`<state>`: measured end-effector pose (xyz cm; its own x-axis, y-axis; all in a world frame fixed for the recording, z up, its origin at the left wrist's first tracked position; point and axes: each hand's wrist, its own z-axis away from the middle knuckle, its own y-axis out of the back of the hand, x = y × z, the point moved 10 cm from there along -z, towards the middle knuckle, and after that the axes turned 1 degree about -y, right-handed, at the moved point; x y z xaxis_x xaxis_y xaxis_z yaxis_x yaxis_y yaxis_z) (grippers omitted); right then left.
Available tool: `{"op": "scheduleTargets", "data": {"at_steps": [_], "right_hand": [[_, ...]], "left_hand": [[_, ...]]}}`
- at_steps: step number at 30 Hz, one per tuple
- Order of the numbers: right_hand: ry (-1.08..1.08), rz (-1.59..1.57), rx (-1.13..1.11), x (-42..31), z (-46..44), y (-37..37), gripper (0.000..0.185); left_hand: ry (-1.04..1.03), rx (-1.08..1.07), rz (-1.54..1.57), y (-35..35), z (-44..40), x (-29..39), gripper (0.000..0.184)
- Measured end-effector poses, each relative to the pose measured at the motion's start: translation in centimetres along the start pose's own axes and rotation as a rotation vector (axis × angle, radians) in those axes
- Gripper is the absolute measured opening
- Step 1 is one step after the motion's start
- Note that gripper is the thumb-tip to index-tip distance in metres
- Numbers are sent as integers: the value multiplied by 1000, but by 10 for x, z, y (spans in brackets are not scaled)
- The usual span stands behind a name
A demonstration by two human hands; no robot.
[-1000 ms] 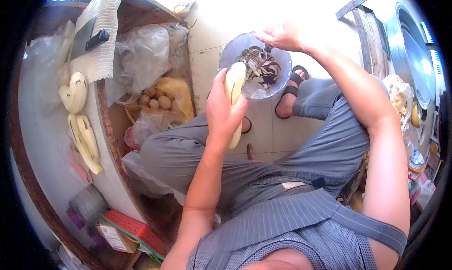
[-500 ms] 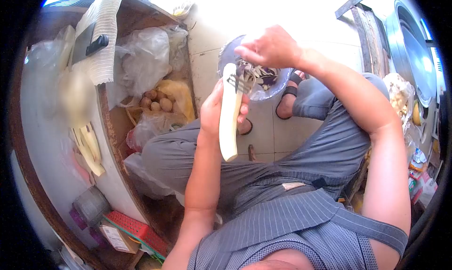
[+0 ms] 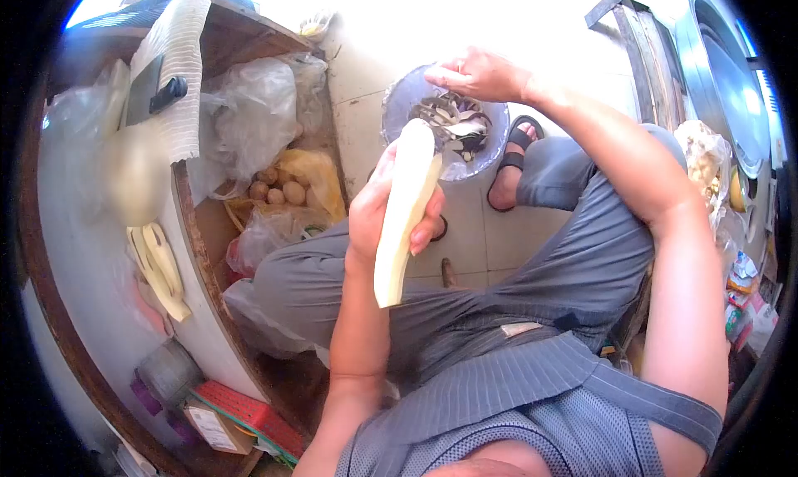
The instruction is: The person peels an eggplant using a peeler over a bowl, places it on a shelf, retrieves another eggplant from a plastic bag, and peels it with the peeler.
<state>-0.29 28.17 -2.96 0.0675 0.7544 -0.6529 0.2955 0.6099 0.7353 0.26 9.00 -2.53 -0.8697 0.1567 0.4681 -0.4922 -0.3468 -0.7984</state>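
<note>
1. The pale peeled vegetable is in the left hand, in the middle of the scene, above the person's lap and just on the near side of the bin. Its long axis runs near to far, leaning a little: the rounded far end points toward the bin and slightly right, the blunt near end toward the body and slightly left.

2. The left hand wraps the vegetable around its middle, with fingertips showing on its right side.

3. The right hand hangs over the far part of the bin, fingers bent and drawn together; glare and the angle hide whether they pinch anything.

4. The bin is round and lined with clear plastic. Dark and whitish peelings lie inside it. A sandalled foot is just right of it.

5. To the left, a yellow bag stands open around brown, round items, with clear plastic bags on its far side.

6. Farther left, more pale vegetables lie on a ledge, pointing near to far. At the near left are a red basket and a cardboard box.

7. At the right, a clear bag holds pale pieces, near a large metal basin.
</note>
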Motion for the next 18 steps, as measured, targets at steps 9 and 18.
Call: {"op": "scheduleTargets", "data": {"at_steps": [9, 18], "right_hand": [[68, 631, 127, -11, -5, 24, 34], [303, 251, 121, -78, 1, 25, 42]], "left_hand": [[-123, 260, -79, 44, -2, 3, 43], [-43, 107, -132, 24, -14, -13, 42]]}}
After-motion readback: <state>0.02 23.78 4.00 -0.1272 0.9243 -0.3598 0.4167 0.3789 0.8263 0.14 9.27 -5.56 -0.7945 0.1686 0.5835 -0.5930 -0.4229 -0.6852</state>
